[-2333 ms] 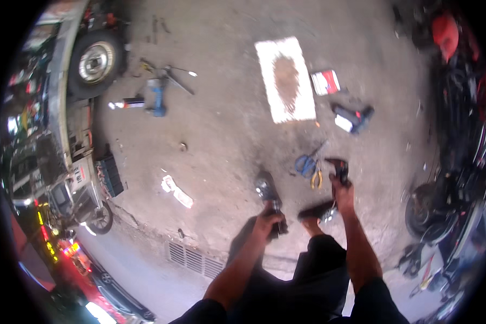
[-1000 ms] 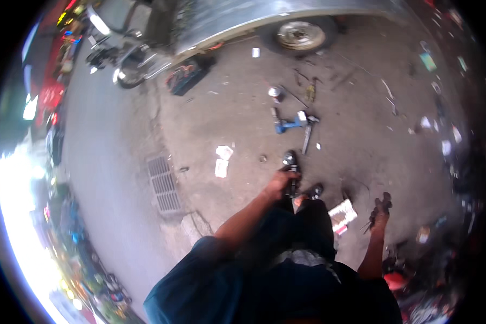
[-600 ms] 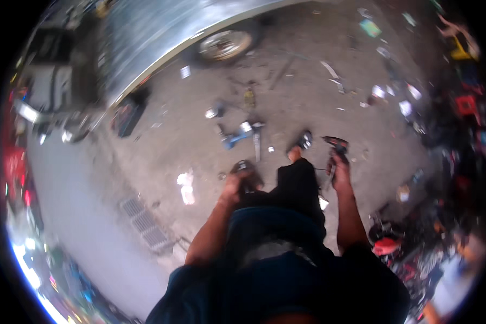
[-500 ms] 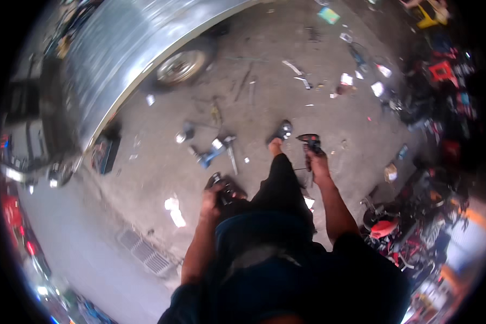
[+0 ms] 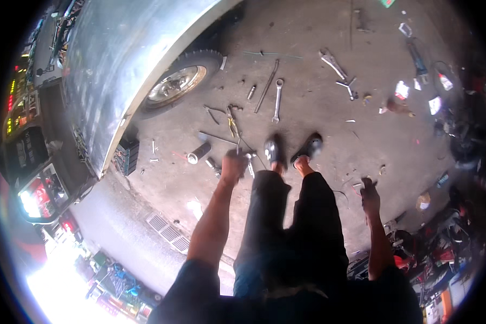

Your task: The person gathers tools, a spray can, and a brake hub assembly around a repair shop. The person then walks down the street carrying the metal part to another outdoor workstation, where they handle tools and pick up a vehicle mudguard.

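Left hand (image 5: pixel 234 164) fisted on a dark metal tool (image 5: pixel 249 164) at 12 o'clock off the knuckles – likely stiff, heavy, grip mid-body – right hand (image 5: pixel 369 193) curled (grip unclear, small part (image 5: pixel 357 186) at 10 o'clock).

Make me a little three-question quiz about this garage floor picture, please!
1. True or false: the silver combination wrench lies flat on the grey concrete floor.
2. Which is closest to the left hand? A) the small silver-and-black cylinder B) the grey car wheel C) the long thin metal rod
3. Fill in: the person's black shoes point toward the ____ of the picture.

Key: 1 true; 2 A; 3 top.
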A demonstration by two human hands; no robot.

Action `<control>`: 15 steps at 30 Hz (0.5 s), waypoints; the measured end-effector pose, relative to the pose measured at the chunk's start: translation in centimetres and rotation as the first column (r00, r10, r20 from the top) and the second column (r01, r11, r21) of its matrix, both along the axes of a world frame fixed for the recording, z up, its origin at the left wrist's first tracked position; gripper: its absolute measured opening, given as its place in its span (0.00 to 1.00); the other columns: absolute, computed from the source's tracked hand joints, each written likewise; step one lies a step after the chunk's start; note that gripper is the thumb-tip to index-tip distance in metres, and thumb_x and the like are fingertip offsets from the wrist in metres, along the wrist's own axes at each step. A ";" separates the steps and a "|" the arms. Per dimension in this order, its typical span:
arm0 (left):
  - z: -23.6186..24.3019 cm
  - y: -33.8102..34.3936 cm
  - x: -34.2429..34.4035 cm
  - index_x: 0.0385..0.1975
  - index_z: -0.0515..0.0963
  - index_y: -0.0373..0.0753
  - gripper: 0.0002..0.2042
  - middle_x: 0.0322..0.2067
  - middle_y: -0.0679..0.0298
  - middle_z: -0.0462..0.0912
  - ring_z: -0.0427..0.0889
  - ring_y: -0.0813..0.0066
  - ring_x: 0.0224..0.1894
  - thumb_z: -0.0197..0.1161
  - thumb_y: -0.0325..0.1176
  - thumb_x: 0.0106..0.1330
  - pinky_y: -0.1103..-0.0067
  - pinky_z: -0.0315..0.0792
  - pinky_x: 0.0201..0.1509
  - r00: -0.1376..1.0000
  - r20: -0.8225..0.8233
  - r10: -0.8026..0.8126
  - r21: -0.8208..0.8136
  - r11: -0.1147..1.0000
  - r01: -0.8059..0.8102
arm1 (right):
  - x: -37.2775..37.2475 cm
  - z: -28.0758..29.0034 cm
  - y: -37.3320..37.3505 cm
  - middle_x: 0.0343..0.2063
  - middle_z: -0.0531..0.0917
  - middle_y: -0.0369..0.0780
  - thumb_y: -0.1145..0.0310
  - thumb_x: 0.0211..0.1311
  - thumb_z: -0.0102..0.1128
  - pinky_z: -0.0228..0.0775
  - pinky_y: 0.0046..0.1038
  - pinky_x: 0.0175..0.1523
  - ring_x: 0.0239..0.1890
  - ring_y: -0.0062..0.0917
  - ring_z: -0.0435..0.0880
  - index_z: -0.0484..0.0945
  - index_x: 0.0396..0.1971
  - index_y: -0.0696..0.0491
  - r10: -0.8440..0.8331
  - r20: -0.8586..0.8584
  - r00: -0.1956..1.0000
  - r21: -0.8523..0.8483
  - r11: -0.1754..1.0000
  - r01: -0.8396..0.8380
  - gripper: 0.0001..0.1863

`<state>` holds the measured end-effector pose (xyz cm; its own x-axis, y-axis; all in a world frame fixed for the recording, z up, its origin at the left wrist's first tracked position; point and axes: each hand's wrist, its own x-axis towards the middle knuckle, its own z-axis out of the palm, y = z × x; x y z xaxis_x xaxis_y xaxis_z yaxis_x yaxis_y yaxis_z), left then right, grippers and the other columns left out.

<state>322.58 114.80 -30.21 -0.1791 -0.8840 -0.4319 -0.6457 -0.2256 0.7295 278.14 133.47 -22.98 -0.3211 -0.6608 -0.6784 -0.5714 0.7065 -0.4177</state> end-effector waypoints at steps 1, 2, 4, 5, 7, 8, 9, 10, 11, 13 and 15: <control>-1.4 -3.0 -0.8 0.25 0.76 0.36 0.07 0.25 0.56 0.77 0.76 0.65 0.24 0.58 0.31 0.47 0.75 0.69 0.24 0.921 0.217 -0.323 -0.142 0.923 0.357 | -0.8 0.3 0.9 0.47 0.73 0.42 0.76 0.58 0.47 0.57 0.23 0.56 0.48 0.28 0.73 0.67 0.49 0.56 0.057 -0.105 0.993 0.193 0.981 -0.036 0.17; -5.2 -5.4 -2.3 0.29 0.75 0.36 0.09 0.26 0.56 0.76 0.76 0.64 0.29 0.57 0.29 0.47 0.73 0.70 0.29 0.983 0.126 -0.135 0.002 0.991 0.136 | -2.5 -3.7 7.0 0.46 0.74 0.43 0.76 0.57 0.47 0.57 0.23 0.56 0.48 0.27 0.73 0.67 0.49 0.56 -0.116 -0.027 0.993 0.129 0.985 0.119 0.17; -13.9 -9.7 -2.6 0.34 0.73 0.35 0.14 0.28 0.51 0.76 0.76 0.56 0.34 0.59 0.30 0.46 0.67 0.71 0.36 0.943 0.296 -0.154 -0.073 0.980 0.184 | -3.4 -10.6 12.9 0.40 0.77 0.44 0.68 0.59 0.46 0.62 0.25 0.45 0.41 0.30 0.75 0.68 0.48 0.53 -0.338 -0.029 0.941 0.306 0.893 0.330 0.16; -17.9 -11.8 -2.7 0.34 0.73 0.35 0.14 0.28 0.51 0.76 0.76 0.56 0.34 0.59 0.30 0.46 0.67 0.71 0.36 0.936 0.315 -0.160 -0.062 0.980 0.188 | -3.6 -13.3 14.6 0.37 0.78 0.44 0.64 0.60 0.46 0.64 0.25 0.39 0.37 0.32 0.77 0.69 0.48 0.51 -0.384 -0.074 0.921 0.402 0.833 0.379 0.17; -25.1 -16.2 -3.0 0.36 0.70 0.33 0.17 0.28 0.51 0.76 0.76 0.56 0.35 0.61 0.33 0.46 0.69 0.71 0.39 0.900 0.415 -0.131 -0.018 0.988 0.152 | -3.2 -17.7 17.8 0.31 0.81 0.45 0.56 0.62 0.46 0.69 0.27 0.28 0.30 0.36 0.79 0.70 0.48 0.48 -0.440 -0.140 0.887 0.523 0.728 0.443 0.18; -27.9 -18.4 -4.0 0.36 0.70 0.33 0.17 0.28 0.51 0.76 0.76 0.56 0.35 0.61 0.33 0.46 0.69 0.71 0.39 0.897 0.418 -0.145 -0.012 0.986 0.165 | -3.2 -18.5 19.7 0.30 0.80 0.44 0.57 0.62 0.46 0.68 0.27 0.27 0.30 0.34 0.78 0.70 0.48 0.48 -0.493 -0.181 0.851 0.553 0.664 0.503 0.17; -30.0 -19.5 -5.8 0.37 0.69 0.34 0.18 0.32 0.50 0.76 0.75 0.53 0.38 0.62 0.33 0.46 0.67 0.70 0.40 0.917 0.390 -0.082 0.056 0.996 0.066 | -3.1 -18.9 20.7 0.30 0.80 0.43 0.58 0.61 0.46 0.68 0.26 0.27 0.29 0.33 0.77 0.70 0.48 0.48 -0.543 -0.198 0.816 0.561 0.620 0.549 0.17; -32.0 -20.1 -6.5 0.37 0.68 0.35 0.19 0.36 0.48 0.76 0.75 0.50 0.41 0.63 0.32 0.46 0.66 0.70 0.41 0.921 0.389 -0.016 0.127 0.991 -0.037 | -2.1 -19.5 21.2 0.29 0.79 0.43 0.59 0.61 0.47 0.67 0.25 0.26 0.28 0.32 0.76 0.70 0.48 0.48 -0.589 -0.190 0.786 0.573 0.583 0.576 0.17; -34.7 -21.7 -4.4 0.40 0.67 0.38 0.21 0.38 0.49 0.75 0.74 0.49 0.41 0.64 0.35 0.47 0.66 0.69 0.43 0.922 0.363 -0.132 -0.048 0.986 0.161 | -0.8 -20.8 20.7 0.28 0.78 0.42 0.59 0.61 0.47 0.66 0.25 0.26 0.27 0.31 0.76 0.70 0.48 0.48 -0.632 -0.155 0.760 0.580 0.564 0.588 0.17; -39.0 -20.9 -5.9 0.42 0.67 0.36 0.22 0.41 0.50 0.73 0.74 0.52 0.42 0.65 0.35 0.47 0.66 0.67 0.45 0.895 0.436 -0.097 0.027 0.995 0.094 | 0.6 -21.7 20.5 0.27 0.77 0.40 0.61 0.60 0.48 0.65 0.24 0.25 0.26 0.28 0.74 0.70 0.48 0.48 -0.691 -0.146 0.708 0.587 0.515 0.624 0.17; -42.1 -23.2 0.3 0.45 0.67 0.36 0.23 0.45 0.50 0.71 0.73 0.54 0.44 0.63 0.35 0.49 0.66 0.67 0.46 0.911 0.365 -0.192 -0.098 0.965 0.243 | 3.0 -24.1 18.7 0.26 0.75 0.38 0.62 0.59 0.48 0.63 0.22 0.24 0.24 0.25 0.72 0.70 0.48 0.48 -0.743 -0.032 0.668 0.587 0.527 0.614 0.17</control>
<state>322.92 91.64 -72.27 -0.2340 -0.8954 -0.3788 -0.8861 0.0361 0.4620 281.18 152.15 -47.07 -0.3361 0.1701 -0.9263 0.2274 0.9691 0.0955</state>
